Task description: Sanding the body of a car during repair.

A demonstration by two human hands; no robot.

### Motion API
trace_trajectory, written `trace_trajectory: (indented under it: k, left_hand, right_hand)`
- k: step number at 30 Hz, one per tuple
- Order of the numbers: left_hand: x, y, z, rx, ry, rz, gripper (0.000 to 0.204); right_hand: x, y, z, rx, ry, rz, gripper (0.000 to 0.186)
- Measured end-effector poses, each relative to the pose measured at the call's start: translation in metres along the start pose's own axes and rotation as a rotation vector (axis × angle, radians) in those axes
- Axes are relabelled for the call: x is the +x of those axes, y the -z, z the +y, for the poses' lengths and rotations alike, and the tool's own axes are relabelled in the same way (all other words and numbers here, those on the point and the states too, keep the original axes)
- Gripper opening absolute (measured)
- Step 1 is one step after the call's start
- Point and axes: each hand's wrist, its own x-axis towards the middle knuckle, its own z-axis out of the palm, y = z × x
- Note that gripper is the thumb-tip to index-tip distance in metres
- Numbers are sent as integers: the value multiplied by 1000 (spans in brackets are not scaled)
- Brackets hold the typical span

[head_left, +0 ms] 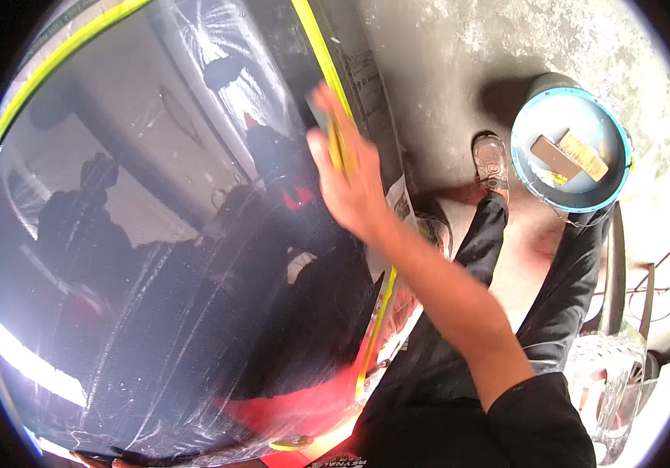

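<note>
My right hand (348,175) grips a narrow yellow sanding pad (338,144) between thumb and fingers, slightly blurred. It is at the right side of a glossy dark car panel (218,312), close to the yellow masking tape (321,43) along that side. Whitish streaks and wet-looking marks run over the panel, which reflects dark shapes. At the lower left edge, small skin-coloured patches may be fingertips of my left hand (120,463); the rest of it is out of the picture. A small yellow disc-like piece (292,443) lies at the panel's near edge.
On the concrete floor (436,62) to the right stands a blue-rimmed bucket (519,168), with a brown block (547,158) and a yellowish block (583,154) in it. My shoe (491,162) is beside it. A clear plastic container (606,374) stands lower right.
</note>
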Motion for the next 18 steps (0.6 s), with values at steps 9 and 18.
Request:
trace_trajectory:
  k: [9,18]
  left_hand:
    - [18,45,104,-5,-452,331,77]
    - [23,46,92,88,-664,400,85]
  right_hand:
    - [152,-7,-19,-484,516,53,33]
    - [59,-10,-14,-39,59,52,52]
